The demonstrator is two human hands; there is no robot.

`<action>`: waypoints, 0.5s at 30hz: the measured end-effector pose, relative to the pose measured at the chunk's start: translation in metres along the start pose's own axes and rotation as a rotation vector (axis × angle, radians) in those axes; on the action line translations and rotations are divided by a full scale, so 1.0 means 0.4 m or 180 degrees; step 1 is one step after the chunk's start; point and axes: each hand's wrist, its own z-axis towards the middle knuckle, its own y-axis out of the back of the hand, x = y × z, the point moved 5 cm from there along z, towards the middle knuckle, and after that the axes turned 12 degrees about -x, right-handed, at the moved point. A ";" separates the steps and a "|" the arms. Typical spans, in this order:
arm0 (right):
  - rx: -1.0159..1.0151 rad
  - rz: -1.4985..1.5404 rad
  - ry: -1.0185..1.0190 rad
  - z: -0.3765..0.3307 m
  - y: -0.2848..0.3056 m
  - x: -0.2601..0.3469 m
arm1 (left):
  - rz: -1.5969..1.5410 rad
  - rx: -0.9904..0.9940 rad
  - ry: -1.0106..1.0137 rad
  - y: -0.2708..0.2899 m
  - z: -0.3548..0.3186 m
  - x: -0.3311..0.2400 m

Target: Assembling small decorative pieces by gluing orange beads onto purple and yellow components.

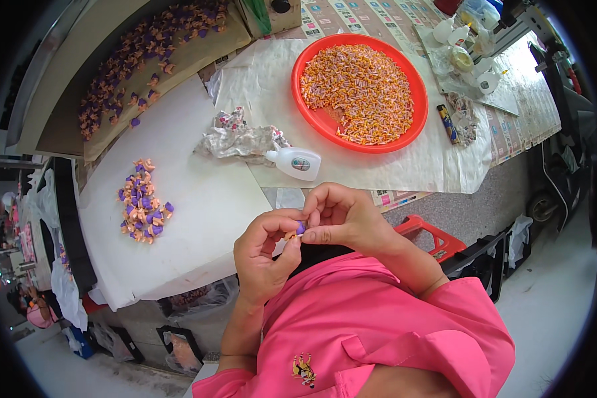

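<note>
Just in front of my body, both hands meet around a small purple-and-peach plastic figure piece. My left hand pinches its lower side between thumb and fingers. From the right, my right hand closes on the same piece with thumb and curled fingers. My fingertips hide most of it, and a bit of orange shows at its lower left. A pile of similar purple-and-peach pieces lies on the white table covering to the left. Ahead, a round red tray holds a heap of tiny orange, yellow and pale pink parts.
A white squeeze bottle lies beside a crumpled cloth. Many more figure pieces fill a bin at far left. Glue bottles stand at far right, near a dark blue tube. A red stool is at my right.
</note>
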 end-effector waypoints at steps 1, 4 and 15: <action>0.0004 -0.0009 -0.0038 0.001 0.000 -0.002 | 0.0075 0.0009 -0.0075 0.000 0.000 -0.002; 0.0028 0.0053 -0.0129 0.006 -0.009 -0.006 | 0.0255 0.0058 -0.0158 0.005 0.003 -0.010; 0.0136 0.0155 -0.0295 0.039 -0.005 -0.017 | 0.0074 0.0071 -0.0051 0.017 0.024 0.020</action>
